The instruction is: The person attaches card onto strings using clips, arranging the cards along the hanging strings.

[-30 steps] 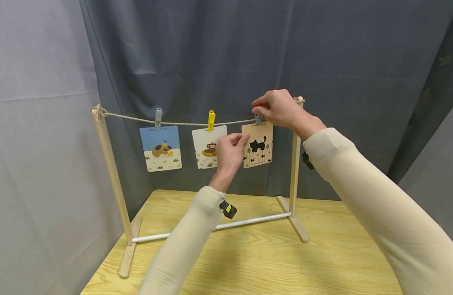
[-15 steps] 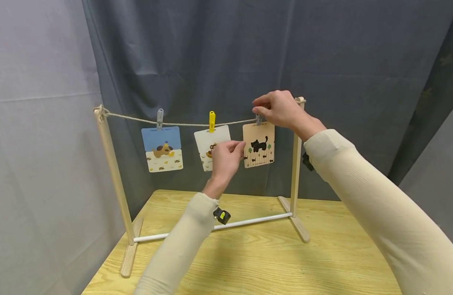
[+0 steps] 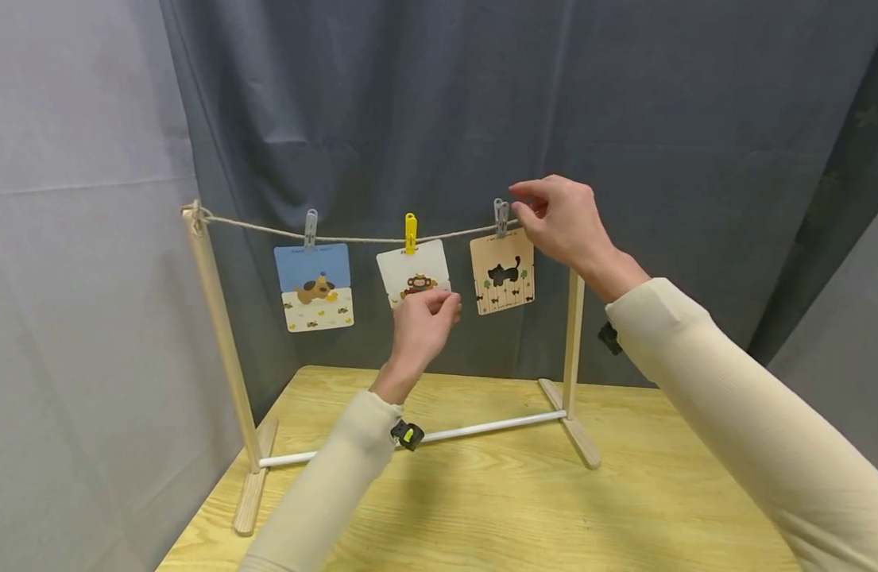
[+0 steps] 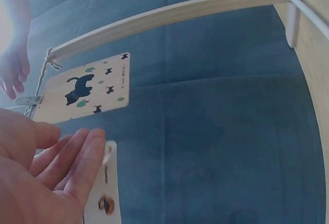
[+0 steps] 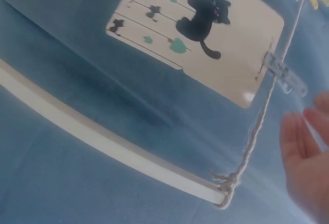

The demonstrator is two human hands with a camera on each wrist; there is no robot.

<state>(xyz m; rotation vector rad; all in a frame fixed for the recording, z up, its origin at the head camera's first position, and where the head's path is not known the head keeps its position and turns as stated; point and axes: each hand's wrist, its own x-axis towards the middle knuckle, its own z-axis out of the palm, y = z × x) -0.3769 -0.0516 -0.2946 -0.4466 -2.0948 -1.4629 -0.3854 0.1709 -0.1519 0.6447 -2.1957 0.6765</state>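
Note:
A peach card with a black cat [image 3: 487,253] hangs from the rope [image 3: 453,235], held by a grey clothespin [image 3: 501,221]. Just right of that clothespin is my right hand [image 3: 566,226], its fingers relaxed; the right wrist view shows a gap between fingertips and clothespin [image 5: 284,75]. My left hand [image 3: 419,332] holds nothing, with its fingers loosely bent. It overlaps the bottom of a white monkey card [image 3: 410,264], which hangs slightly tilted under a yellow clothespin [image 3: 411,232]. In the left wrist view, the cat card [image 4: 54,93] hangs beyond my left fingers.
A blue and cream dog card [image 3: 295,268] hangs at the left from another grey clothespin [image 3: 311,228]. The rope runs between two wooden posts [image 3: 220,334], joined low by a white bar [image 3: 481,429]. The stand is on a wooden table [image 3: 510,500] before a dark curtain [image 3: 381,103].
My right hand has come off the grey clothespin and moved right. My left hand has left the cat card's edge, moving left and down. The cat card has swung slightly and now tilts more.

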